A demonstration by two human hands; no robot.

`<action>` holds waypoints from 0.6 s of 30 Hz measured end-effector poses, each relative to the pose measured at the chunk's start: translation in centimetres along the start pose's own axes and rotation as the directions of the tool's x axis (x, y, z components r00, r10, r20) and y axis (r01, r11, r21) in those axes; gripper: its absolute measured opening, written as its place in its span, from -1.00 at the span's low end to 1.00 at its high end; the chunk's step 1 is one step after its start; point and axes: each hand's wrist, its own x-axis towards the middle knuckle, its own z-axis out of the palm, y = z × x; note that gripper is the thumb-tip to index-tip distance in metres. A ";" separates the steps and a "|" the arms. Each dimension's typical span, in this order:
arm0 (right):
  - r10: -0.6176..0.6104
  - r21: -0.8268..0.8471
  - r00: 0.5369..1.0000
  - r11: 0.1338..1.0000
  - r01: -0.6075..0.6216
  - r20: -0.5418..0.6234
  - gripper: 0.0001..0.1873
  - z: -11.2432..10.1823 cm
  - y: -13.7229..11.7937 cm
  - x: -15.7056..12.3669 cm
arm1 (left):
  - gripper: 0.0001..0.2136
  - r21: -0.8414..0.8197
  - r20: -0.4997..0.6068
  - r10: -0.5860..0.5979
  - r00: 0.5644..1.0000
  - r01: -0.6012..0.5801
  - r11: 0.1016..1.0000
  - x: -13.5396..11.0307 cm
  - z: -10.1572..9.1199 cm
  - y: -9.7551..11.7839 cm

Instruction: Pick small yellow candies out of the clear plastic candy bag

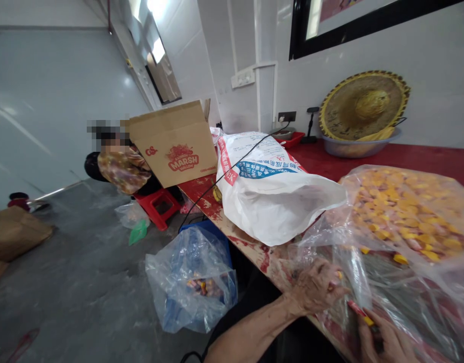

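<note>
My left hand (317,288) is over the table's near edge, fingers curled, with a small yellow piece (340,275) at its fingertips. My right hand (387,339), lower right and partly cut off by the frame, grips a slim red-and-yellow tube-shaped piece (362,312) pointing toward the left hand. Both hands are above clear plastic sheeting (391,287). Just beyond lies a clear bag (353,189) filled with many small yellow cap-like pieces (402,206). A loose yellow piece (400,259) rests near the bag's front.
A white printed sack (277,201) lies on the red table (307,157), a black cable across it. Left and below stands a blue bin (229,262) lined with clear plastic. A cardboard box (175,146), a seated person (122,169), a red stool (160,206) and a straw hat (353,108) are farther off.
</note>
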 end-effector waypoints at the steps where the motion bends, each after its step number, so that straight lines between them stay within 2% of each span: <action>1: -0.009 0.001 1.000 1.000 0.009 -0.009 -0.31 -0.1 -0.1 0.1 | -0.57 -0.007 -0.003 0.005 1.000 -0.005 1.000 0.0 -0.1 0.1; 5: -0.054 -0.019 0.998 0.998 0.053 -0.029 -0.27 -0.4 -0.3 0.5 | -0.63 0.036 -0.042 0.021 0.999 -0.020 0.999 -0.3 -0.5 0.6; 9: -0.047 -0.017 0.999 0.999 0.047 -0.012 -0.25 -0.3 -0.2 0.4 | -0.60 0.133 -0.039 0.048 0.998 -0.042 0.990 -0.3 -0.3 0.8; 18: -0.081 -0.038 0.996 0.996 0.080 -0.034 -0.25 -0.3 -0.1 0.4 | -0.66 0.117 -0.132 0.070 0.989 -0.054 0.992 -0.7 -0.3 0.3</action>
